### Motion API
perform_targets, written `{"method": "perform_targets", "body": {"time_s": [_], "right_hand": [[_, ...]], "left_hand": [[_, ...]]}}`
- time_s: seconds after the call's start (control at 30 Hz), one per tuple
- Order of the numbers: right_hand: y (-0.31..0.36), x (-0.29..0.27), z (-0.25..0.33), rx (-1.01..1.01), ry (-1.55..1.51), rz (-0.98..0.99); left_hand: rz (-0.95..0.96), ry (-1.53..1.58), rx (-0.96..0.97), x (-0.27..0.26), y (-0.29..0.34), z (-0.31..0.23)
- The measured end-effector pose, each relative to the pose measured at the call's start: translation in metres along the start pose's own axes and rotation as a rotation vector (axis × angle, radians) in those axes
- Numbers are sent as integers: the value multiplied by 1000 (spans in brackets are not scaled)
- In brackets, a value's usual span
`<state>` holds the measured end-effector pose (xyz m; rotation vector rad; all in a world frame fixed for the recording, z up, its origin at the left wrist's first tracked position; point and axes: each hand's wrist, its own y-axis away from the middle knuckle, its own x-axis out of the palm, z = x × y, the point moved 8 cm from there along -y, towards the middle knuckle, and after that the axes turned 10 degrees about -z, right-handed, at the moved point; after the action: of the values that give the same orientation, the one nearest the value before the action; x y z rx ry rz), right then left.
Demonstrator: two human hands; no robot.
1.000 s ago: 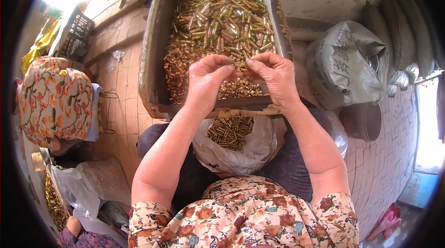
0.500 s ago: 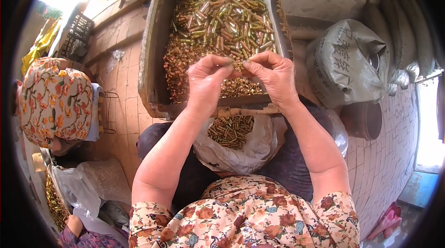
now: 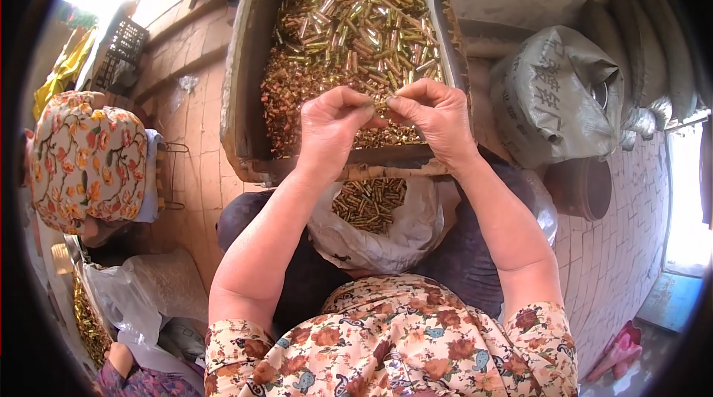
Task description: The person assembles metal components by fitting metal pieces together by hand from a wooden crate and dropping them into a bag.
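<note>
My left hand and my right hand meet over the near part of a wooden box, each with thumb and forefinger pinched. Between their fingertips is a small gold-coloured metal piece, gripped from both sides; its exact shape is too small to make out. Beneath and beyond the hands, the far part of the box holds a heap of shiny metal tubes. Small coppery ring-like pieces fill the near left part. Below the box's near edge, a white sack lies open between my knees, with short metal tubes inside.
A grey-white woven sack stands right of the box, by a dark bucket. Stuffed sacks lean behind it. At left is a person in a floral top; another person's hand shows lower left. A black crate sits upper left.
The hands keep almost the same place and pinch. Slightly more of the gold-coloured piece shows between the fingertips. The whole view has shifted a little.
</note>
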<state>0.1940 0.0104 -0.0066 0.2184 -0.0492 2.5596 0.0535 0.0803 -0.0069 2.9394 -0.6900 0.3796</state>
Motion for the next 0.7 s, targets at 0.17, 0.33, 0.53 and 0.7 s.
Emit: {"method": "perform_targets", "body": {"time_s": [0.17, 0.33, 0.53, 0.7], "right_hand": [[0, -1, -14, 157, -200, 8], [0, -1, -21, 295, -328, 97], [2, 0, -11, 341, -339, 209], [2, -2, -11, 343, -343, 258]], "left_hand": [[-14, -68, 32, 3, 4, -6], [84, 40, -88, 5, 4, -1], [232, 165, -263, 14, 11, -2], [265, 109, -236, 17, 12, -6]]}}
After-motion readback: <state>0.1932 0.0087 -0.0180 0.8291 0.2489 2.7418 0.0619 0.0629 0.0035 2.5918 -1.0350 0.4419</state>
